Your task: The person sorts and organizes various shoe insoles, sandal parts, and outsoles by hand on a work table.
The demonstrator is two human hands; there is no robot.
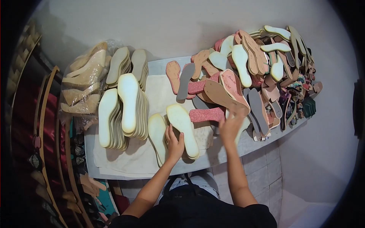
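My left hand (175,147) grips the left edge of a pale cream insole (184,125), its thumb on the top face. The insole lies on the front middle of the table, with one or more layers showing under its heel. Just left of it is another pale insole (156,133), partly behind my fingers. My right hand (230,129) is blurred by motion over the loose pile, near a brown insole (220,95) and a red speckled insole (207,114). Whether its fingers hold anything cannot be made out.
Stacks of pale insoles (128,98) stand at the table's left, beside a clear plastic bag of wedge-shaped pieces (81,85). A mixed heap of insoles and sandal parts (272,79) covers the right side. Wooden racks (47,106) line the far left.
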